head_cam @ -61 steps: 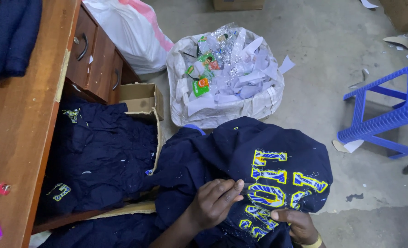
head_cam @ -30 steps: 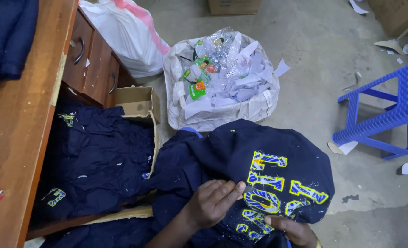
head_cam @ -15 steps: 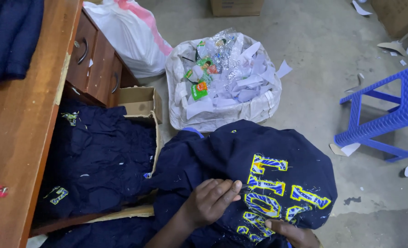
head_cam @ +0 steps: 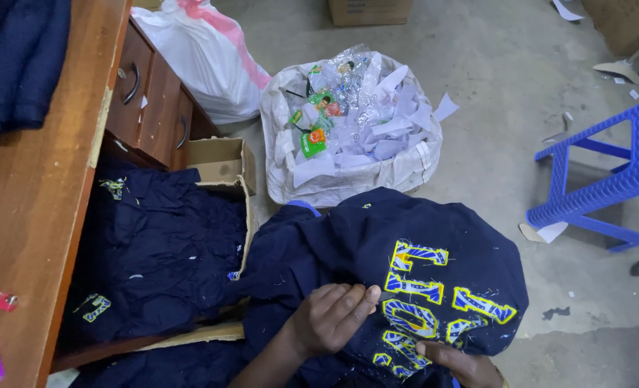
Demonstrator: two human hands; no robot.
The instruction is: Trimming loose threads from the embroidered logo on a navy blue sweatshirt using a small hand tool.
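Navy garment with yellow stitched letters is draped over the lap, just right of the wooden desk. Left hand is laid on the cloth beside the letters, fingers curled together, tips pinched at the fabric or a thread; which one cannot be told. Right hand is pressed on the garment's lower edge, mostly cut off, grip cannot be told. Cardboard box of more navy clothes sits against the desk. Sack of paper scraps lies beyond the garment, blue stool well right.
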